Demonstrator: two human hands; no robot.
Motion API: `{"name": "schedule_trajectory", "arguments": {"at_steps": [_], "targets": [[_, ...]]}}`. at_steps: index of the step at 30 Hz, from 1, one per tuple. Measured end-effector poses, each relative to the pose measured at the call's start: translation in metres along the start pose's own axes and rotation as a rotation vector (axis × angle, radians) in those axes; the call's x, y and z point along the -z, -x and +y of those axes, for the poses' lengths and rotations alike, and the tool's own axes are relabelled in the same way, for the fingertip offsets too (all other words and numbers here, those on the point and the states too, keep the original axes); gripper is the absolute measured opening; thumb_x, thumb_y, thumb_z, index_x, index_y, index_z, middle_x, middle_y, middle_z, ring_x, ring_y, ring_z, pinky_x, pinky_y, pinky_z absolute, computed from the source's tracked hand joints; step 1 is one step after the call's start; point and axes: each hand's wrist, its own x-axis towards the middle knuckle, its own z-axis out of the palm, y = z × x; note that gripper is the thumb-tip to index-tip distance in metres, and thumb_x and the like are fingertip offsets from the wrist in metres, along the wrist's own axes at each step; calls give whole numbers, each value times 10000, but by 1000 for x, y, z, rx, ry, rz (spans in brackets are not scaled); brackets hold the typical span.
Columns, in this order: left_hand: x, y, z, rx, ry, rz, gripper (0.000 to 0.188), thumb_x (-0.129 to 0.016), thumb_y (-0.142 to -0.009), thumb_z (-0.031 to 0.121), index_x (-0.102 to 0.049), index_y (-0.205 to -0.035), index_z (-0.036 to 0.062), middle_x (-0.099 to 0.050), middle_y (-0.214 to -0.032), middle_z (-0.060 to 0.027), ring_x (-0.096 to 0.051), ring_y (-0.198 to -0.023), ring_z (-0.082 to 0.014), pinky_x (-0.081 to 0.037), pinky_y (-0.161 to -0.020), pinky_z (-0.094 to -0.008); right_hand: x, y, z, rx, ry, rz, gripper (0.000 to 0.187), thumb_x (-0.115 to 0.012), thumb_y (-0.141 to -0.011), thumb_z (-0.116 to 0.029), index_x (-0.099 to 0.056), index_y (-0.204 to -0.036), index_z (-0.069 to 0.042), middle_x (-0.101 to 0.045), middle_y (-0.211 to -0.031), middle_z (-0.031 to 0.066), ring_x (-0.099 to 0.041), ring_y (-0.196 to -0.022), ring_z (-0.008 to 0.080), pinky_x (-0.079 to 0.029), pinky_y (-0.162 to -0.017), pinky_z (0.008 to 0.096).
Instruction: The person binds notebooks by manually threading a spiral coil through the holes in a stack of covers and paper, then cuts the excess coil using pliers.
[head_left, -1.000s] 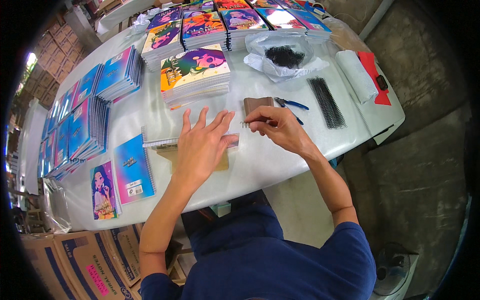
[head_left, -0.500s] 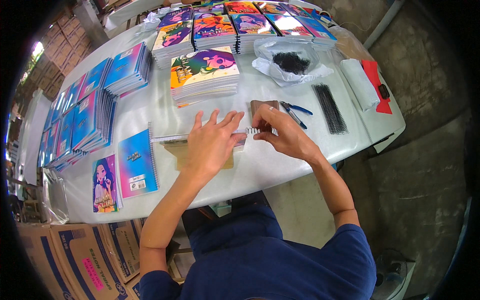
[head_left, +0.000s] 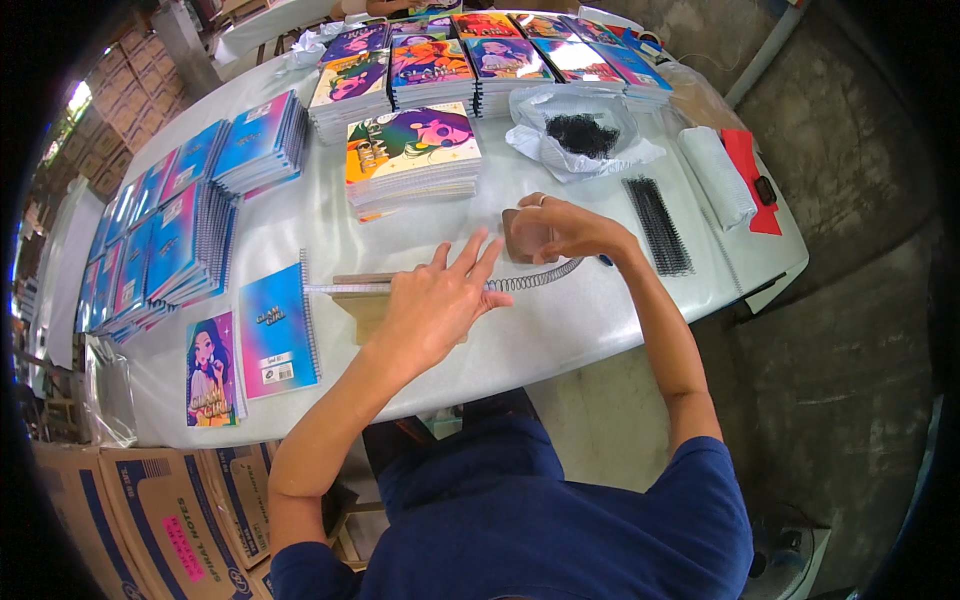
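My left hand (head_left: 432,308) lies with fingers stretched and spread over a notebook's thin white edge, pressing it against a tan wooden stand (head_left: 362,310). Most of that notebook is hidden beneath the hand. From the edge a dark spiral coil (head_left: 530,282) runs out to the right in a curve, its far end passing under my right wrist. My right hand (head_left: 575,232) is closed around a small brown block (head_left: 522,238) just beyond the coil. Of the blue-handled pliers, only a handle tip (head_left: 605,260) shows beside my right wrist.
Ahead stands a stack of notebooks (head_left: 412,165), with more stacks behind. Blue notebooks (head_left: 180,240) pile up on the left, near two single ones (head_left: 278,330). Loose black coils (head_left: 583,135) sit in a white bag; a bundle of coils (head_left: 658,228) lies right. Cartons (head_left: 170,520) stand below.
My right hand has left the coil near the notebook's edge and moved right onto the brown block. A longer stretch of coil now shows. My left hand stays on the notebook.
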Motion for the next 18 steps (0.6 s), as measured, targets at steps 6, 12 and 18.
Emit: {"name": "schedule_trajectory", "arguments": {"at_steps": [6, 12, 18], "targets": [[-4, 0, -3, -70, -50, -161, 766, -584, -841, 512, -306, -1489, 213, -420, -1477, -77, -588, -1153, -358, -575, -756, -427, -5, -21, 27, -165, -130, -138, 584, -788, -710, -385, -646, -1239, -186, -665, -1150, 112, -570, -1154, 289, -416, -1003, 373], [-5, 1, -14, 168, 144, 228, 1017, -749, -669, 474, -241, -1513, 222, -413, -1480, -105, -601, -1128, -355, -522, -907, -420, 28, -24, -51, 194, -542, -275, 484, -686, -846, -396, -658, -1238, -113, -655, -1233, 80, -597, -1123, 196, -428, -991, 339], [-10, 5, -20, 191, 116, 319, 1080, -783, -628, 455, -218, -1517, 217, -431, -1467, -110, -570, -1178, -323, -481, -960, -487, 30, -25, -49, 287, -695, -192, 464, -673, -852, -401, -681, -1200, -95, -665, -1215, 83, -609, -1104, 207, -432, -981, 341]]}}
